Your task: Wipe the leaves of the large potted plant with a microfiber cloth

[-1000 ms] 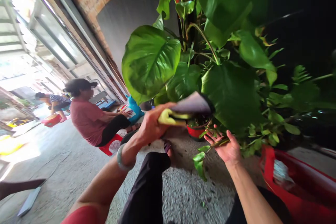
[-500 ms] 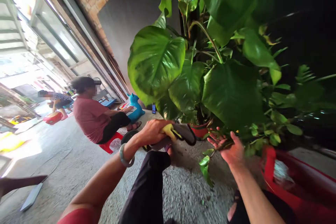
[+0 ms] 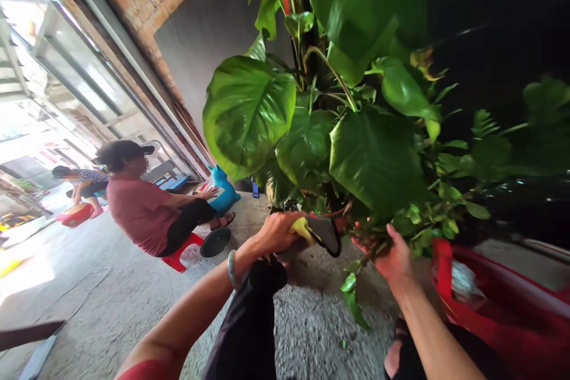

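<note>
My left hand (image 3: 281, 233), with a bangle (image 3: 231, 269) on its wrist, is closed around a flat yellow and dark grey thing with a black edge (image 3: 327, 235); its kind is unclear. That thing reaches to the right, in front of a red pot (image 3: 341, 221) under the big-leaved plant (image 3: 253, 116). Palm up, my right hand (image 3: 394, 258) has its fingers curled around a thin leafy stem (image 3: 376, 247) low on the plant's right side. The stem's lower leaves (image 3: 351, 294) hang over the ground. Foliage hides part of the right fingers.
A red bag (image 3: 499, 332) stands at the right, close to my right forearm. Left of me, a person (image 3: 146, 208) sits on a red stool (image 3: 182, 252) beside a dark basin (image 3: 218, 243) and a blue animal-shaped toy (image 3: 226, 193). Another person (image 3: 84, 184) is farther back.
The view has turned slightly right. My left hand has lowered a little and the thing in it tilts more downward. My right hand keeps the stem, its fingers a little closer together.
</note>
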Available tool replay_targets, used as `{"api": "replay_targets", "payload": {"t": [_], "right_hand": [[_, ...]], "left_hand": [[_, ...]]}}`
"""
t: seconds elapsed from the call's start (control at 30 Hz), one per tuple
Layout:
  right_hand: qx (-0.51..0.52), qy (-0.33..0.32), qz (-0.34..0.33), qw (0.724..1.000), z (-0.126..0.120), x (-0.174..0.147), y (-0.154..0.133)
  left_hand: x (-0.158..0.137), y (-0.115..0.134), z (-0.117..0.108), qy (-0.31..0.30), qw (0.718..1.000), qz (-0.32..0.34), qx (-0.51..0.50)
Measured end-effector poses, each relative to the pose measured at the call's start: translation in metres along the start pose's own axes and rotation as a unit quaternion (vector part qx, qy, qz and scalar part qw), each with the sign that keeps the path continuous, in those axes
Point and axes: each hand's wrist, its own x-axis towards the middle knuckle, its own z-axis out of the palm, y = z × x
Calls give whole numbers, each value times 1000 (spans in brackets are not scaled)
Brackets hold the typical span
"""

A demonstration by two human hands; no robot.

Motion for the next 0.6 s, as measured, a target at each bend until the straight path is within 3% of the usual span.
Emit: {"api": "replay_targets", "payload": {"t": [0.1, 0.2, 0.3, 0.37, 0.47, 0.6], "right_hand": [[-6, 7, -2, 1000, -4, -3, -4], [-17, 15, -19, 1000, -6, -8, -7], [-15, 24, -49, 998, -10, -10, -10], [-11, 20, -61, 998, -15, -9, -12], [-14, 13, -69, 997, -21, -6, -14], [-26, -22, -52, 998, -20, -5, -13]], "left_hand": [[25, 4, -12, 95, 994, 28, -38], [59, 0, -1, 154, 987, -40, -10], [71, -6, 30, 65, 986, -152, 33], [63, -6, 46, 1, 984, -173, 33], [42, 4, 47, 1, 995, -97, -39], [37, 32, 24, 107, 979, 61, -162]]}}
